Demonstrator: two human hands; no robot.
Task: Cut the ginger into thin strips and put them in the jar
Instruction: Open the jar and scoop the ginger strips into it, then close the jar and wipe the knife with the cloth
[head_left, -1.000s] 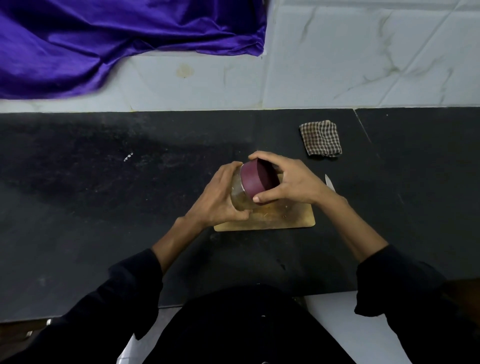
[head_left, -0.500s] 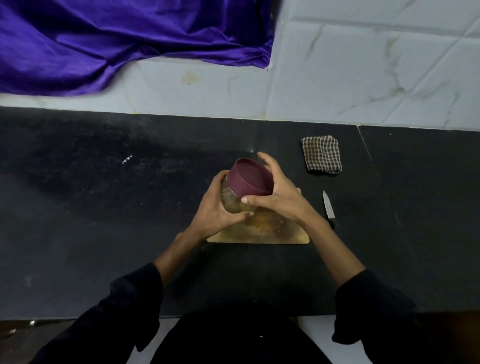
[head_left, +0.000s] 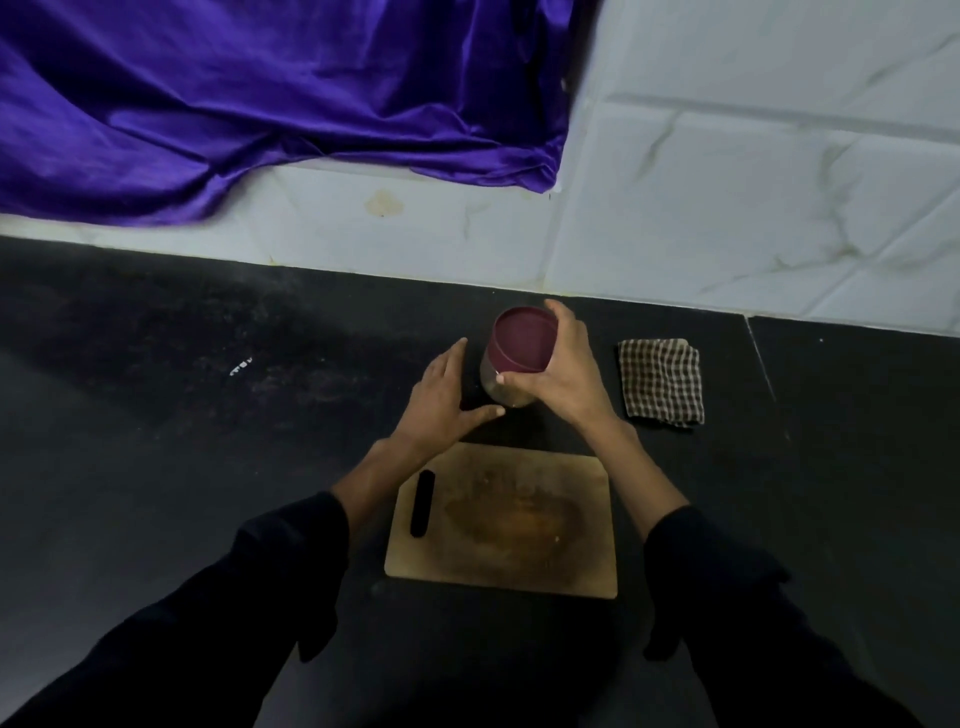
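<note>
Checked cloth (head_left: 661, 382) (folded) beside jar (head_left: 506, 387).

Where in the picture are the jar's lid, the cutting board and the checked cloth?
lid (head_left: 522, 340), head view, on its maroon top.
cutting board (head_left: 582, 540), head view, on its bare right part.
checked cloth (head_left: 661, 382), head view, on its middle.

I'm wearing a black long-sleeved top, and both sleeves (head_left: 291, 566) are pushed up partway so my forearms show bare below the loose, rumpled cuffs. My left hand (head_left: 441, 400) and right hand (head_left: 566, 379) are bare, with no gloves, rings or watch that I can see.
</note>
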